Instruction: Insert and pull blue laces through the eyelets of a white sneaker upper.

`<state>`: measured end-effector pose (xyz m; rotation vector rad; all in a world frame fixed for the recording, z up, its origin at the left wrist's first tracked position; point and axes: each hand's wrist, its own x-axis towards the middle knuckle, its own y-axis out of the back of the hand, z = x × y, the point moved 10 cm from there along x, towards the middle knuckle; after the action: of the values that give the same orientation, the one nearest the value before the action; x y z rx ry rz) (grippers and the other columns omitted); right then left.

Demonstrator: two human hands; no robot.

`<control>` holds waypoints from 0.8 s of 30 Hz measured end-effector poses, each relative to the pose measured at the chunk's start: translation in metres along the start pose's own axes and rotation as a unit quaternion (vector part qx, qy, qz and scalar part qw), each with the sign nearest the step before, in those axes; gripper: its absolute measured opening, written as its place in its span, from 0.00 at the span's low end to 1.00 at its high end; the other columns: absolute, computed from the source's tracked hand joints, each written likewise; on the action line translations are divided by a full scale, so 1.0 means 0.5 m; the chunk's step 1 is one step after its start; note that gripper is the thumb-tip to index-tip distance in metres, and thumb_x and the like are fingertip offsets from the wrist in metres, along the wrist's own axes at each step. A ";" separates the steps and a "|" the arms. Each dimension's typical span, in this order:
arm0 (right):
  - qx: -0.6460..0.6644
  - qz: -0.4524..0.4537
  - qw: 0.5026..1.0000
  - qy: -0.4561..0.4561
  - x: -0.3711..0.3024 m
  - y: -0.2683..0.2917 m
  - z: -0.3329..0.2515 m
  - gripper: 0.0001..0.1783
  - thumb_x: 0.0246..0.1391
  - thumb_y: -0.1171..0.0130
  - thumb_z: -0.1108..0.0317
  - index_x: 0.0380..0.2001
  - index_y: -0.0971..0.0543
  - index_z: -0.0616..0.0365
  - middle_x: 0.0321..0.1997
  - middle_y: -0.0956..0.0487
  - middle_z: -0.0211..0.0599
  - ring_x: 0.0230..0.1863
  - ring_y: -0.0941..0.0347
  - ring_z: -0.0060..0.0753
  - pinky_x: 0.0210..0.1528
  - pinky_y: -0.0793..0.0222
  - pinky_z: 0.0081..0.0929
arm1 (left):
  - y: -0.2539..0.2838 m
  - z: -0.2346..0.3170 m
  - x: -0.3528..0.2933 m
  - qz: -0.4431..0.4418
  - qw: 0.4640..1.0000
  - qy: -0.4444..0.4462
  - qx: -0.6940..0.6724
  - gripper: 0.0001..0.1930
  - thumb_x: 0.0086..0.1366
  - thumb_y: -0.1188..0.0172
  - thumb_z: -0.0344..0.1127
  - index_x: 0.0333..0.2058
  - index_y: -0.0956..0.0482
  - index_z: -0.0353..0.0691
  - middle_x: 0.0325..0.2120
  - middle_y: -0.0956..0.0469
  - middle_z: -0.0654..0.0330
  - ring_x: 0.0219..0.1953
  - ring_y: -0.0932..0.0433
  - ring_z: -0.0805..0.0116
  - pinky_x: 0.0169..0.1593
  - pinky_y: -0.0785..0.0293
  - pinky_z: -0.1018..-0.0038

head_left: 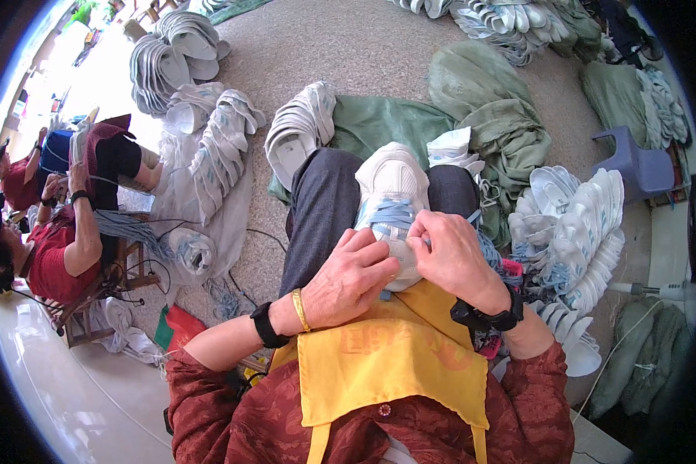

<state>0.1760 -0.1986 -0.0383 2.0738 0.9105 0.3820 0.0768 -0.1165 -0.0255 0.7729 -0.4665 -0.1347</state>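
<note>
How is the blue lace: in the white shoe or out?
In, at least partly: blue lace crosses the white shoe in rows. Whether it's fully threaded, I cannot tell.

Left forearm (pixel 228 338) slanting inward from the lower left, right forearm (pixel 530 334) from the lower right; left hand (pixel 344 278) back upward, fingers bent; right hand (pixel 458 254) close beside it, thumb and forefinger drawn together in a pinch
</note>
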 end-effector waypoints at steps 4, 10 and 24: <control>0.032 -0.009 0.999 -0.024 -0.002 -0.004 0.012 0.04 0.53 0.37 0.74 0.28 0.22 0.62 0.29 0.18 0.52 0.36 0.19 0.58 0.39 0.26 0.50 | 0.002 0.001 -0.002 0.013 1.000 -0.007 -0.012 0.06 0.61 0.35 0.29 0.35 0.24 0.42 0.31 0.32 0.60 0.38 0.31 0.56 0.43 0.36 0.62; 0.019 0.012 1.000 0.001 -0.002 -0.010 0.001 0.05 0.53 0.36 0.75 0.27 0.23 0.63 0.28 0.19 0.50 0.31 0.20 0.56 0.36 0.26 0.45 | 0.002 -0.002 -0.004 0.015 1.000 -0.009 -0.015 0.06 0.61 0.36 0.29 0.35 0.24 0.42 0.31 0.32 0.60 0.37 0.31 0.57 0.43 0.36 0.62; 0.074 0.024 0.996 0.033 -0.012 -0.009 0.000 0.05 0.54 0.35 0.76 0.33 0.22 0.62 0.31 0.21 0.45 0.32 0.22 0.51 0.35 0.27 0.43 | 0.007 0.006 0.002 0.013 1.000 -0.008 -0.006 0.07 0.61 0.35 0.29 0.34 0.25 0.42 0.31 0.31 0.59 0.37 0.31 0.55 0.43 0.35 0.62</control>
<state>0.1699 -0.2010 -0.0413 2.2330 0.9556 0.4223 0.0760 -0.1162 -0.0210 0.7549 -0.4909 -0.1185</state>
